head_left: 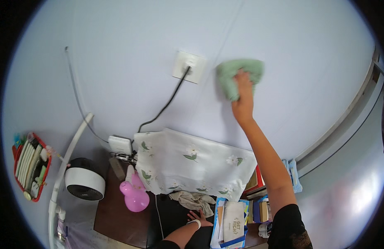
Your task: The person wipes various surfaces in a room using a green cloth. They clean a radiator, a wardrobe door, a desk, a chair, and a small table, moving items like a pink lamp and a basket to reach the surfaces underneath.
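My right hand [243,93] presses a folded green cloth [255,68] flat against the pale wall [283,91], to the right of a white socket [180,62]. Slight blur shows on the cloth and fingers. Lower down, my left hand [200,220] rests with spread fingers on a black surface [175,224], a white band round its wrist. Just beyond its fingertips lies a crumpled beige cloth [192,200]. Between the two hands stands something covered by a white cloth with flowers [208,157]; what it covers is hidden.
From the socket a black cord [169,101] runs down behind the covered object. Left are a white box [120,144], a pink balloon-shaped figure [136,197], a white-and-black appliance [85,182], a white pipe [59,178] and a red basket [42,182]. Papers and a pouch [233,220] lie right of my left hand.
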Tool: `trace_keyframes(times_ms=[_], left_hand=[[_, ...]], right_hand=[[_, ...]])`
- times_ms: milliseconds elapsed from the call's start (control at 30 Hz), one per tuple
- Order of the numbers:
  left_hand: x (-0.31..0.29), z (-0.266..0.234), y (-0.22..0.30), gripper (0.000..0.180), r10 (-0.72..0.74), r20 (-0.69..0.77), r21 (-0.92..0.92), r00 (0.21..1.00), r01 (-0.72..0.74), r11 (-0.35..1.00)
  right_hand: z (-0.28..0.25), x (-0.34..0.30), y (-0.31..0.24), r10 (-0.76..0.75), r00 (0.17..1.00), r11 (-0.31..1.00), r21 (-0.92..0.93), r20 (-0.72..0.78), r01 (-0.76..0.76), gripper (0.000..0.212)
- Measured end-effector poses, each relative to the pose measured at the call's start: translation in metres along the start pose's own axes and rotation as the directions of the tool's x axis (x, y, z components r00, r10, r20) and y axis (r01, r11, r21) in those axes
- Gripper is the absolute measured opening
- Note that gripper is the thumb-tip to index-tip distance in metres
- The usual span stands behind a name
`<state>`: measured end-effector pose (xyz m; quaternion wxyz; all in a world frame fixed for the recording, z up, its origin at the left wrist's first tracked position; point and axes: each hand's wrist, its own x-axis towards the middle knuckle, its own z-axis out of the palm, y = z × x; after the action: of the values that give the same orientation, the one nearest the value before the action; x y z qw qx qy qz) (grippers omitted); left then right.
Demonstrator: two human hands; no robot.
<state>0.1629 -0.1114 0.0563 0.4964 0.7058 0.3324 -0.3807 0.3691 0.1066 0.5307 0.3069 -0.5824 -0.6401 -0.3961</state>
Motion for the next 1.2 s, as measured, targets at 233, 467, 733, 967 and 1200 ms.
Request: trace_keyframes(times_ms=[233,467,733,967,1200], left_hand=[[-0.089,0.039,-0.163,0.053,0.793,-0.573,0.218,0.208,-0.893,0.393],[-0.246,0.073,-0.339,0.034,0.276,-0.931,0.035,0.239,-0.694,0.719],[-0.412,-0.039,-0.414,0.028,-0.176,-0.972,-0.152,-0.155,-0.158,0.976],[-0.487,-0.093,-0.501,0.048,0.198,-0.749,-0.096,-0.633,0.400,0.912],[-0.452,-0.105,-0.580,0.037,-0.078,-0.816,-0.319,-0.573,0.334,0.887]], right_hand=[[0.053,0.174,-0.124,0.513,0.826,0.729,0.625,-0.232,-0.277,0.064],[0.105,0.264,-0.137,-0.228,0.973,0.954,0.206,0.023,0.219,0.059],[0.201,0.240,-0.221,-0.485,0.822,0.808,-0.207,0.299,0.552,0.047],[0.237,0.331,-0.299,-0.250,0.966,0.928,-0.267,0.067,0.259,0.051],[0.318,0.430,-0.383,0.131,0.991,0.973,0.187,0.037,-0.136,0.064]])
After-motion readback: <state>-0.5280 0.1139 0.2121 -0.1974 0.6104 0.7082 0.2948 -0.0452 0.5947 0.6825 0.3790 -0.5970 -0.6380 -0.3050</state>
